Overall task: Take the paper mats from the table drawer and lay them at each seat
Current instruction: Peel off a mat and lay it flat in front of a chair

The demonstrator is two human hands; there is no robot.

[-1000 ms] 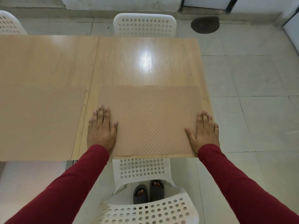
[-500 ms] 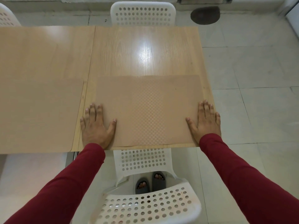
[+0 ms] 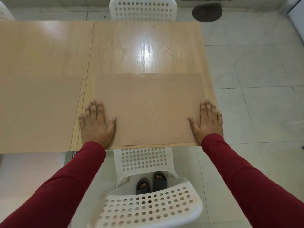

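Head view: L hand [image 3: 96,124] & R hand [image 3: 207,120] flat on paper mat [image 3: 148,109], fingers wide, holding nothing; could skew w/ uneven push off table [image 3: 144,46] edge.

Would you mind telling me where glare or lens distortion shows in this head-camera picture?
Head view: a bright glare patch sits on the table beyond the paper mat; wide-angle distortion bows the table edges; the near chair looks slightly soft.

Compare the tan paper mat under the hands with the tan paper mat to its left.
The tan paper mat under the hands shows whole, pressed by left hand and right hand; the tan paper mat to its left is cut off by the frame and untouched. Both lie flat along the near table edge.
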